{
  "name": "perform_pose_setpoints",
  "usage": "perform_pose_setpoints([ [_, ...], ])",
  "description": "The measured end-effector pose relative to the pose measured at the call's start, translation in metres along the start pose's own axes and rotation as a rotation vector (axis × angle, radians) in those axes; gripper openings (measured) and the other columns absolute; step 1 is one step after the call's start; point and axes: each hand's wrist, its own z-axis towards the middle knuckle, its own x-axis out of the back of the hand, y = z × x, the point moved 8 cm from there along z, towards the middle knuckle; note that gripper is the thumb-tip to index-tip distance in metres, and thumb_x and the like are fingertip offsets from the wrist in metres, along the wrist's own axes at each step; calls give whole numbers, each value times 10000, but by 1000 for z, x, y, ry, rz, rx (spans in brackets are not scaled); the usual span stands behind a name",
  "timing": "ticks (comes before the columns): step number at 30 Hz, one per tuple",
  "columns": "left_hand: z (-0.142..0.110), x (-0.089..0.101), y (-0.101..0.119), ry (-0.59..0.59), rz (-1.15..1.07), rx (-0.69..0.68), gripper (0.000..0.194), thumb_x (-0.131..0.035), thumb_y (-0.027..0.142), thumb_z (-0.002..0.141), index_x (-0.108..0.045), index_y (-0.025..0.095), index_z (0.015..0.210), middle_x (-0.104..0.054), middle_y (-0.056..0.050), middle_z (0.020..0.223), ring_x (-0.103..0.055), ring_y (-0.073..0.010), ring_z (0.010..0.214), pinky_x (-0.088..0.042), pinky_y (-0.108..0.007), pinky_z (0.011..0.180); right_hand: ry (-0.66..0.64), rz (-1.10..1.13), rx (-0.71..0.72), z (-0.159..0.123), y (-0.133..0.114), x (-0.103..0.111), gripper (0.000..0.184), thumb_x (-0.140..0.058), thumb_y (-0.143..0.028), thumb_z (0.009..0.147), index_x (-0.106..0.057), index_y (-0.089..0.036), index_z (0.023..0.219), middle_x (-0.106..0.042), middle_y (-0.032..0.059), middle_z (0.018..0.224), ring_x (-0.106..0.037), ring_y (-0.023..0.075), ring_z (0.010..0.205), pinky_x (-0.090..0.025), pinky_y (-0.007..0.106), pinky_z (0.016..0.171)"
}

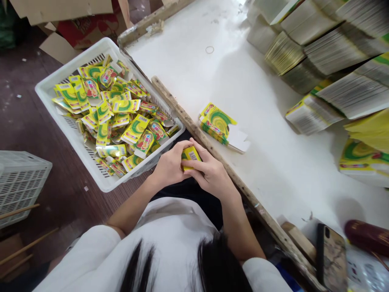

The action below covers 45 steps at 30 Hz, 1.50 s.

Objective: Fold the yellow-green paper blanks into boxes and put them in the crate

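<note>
Both my hands meet over my lap, just off the table's wooden edge. My left hand (169, 167) and my right hand (209, 172) are closed together on one small yellow carton (190, 155) with a barcode showing. A short stack of flat yellow-green carton blanks (217, 123) lies on the white table (258, 121) just beyond my right hand. To the left, a white plastic basket (48, 87) is heaped with several folded yellow-green cartons (121, 109).
Tall stacks of flat printed blanks (334, 52) line the table's far right. A phone (331, 255) and a dark red cylinder (366, 236) lie at the near right. An upturned white crate (18, 182) and cardboard (60, 44) sit on the floor at left.
</note>
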Motion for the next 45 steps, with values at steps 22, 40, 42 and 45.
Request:
perform_pose_setpoints([
  [22,11,1,9,29,1,74,643,-770,271,730,-429,238,1274,-648,-70,1243,-695,-226,1075,-560,-316,868,245,53,-46,-3,4,19,230,-556,-229,989,-702,-268,1162,-575,132,1469,-587,280,1339,-517,490,1075],
  [40,8,-1,0,10,1,111,659,-770,279,717,-408,232,1266,-678,-79,1189,-719,-252,1011,-571,-341,815,193,42,-50,-1,6,13,185,-585,-235,978,-732,-262,1086,-572,137,1446,-589,271,1326,-539,461,1041],
  [42,8,-2,-1,5,8,114,652,-772,281,716,-419,230,1263,-680,-76,1179,-719,-252,1002,-569,-335,802,187,36,-47,0,6,13,177,-590,-239,977,-734,-260,1076,-575,135,1441,-594,269,1317,-537,458,1043],
  [45,8,-3,-2,-8,4,109,640,-770,274,714,-431,228,1255,-684,-67,1153,-717,-246,987,-563,-325,783,181,40,-44,0,7,13,166,-599,-224,971,-732,-237,1069,-578,149,1431,-597,271,1310,-530,449,1051],
])
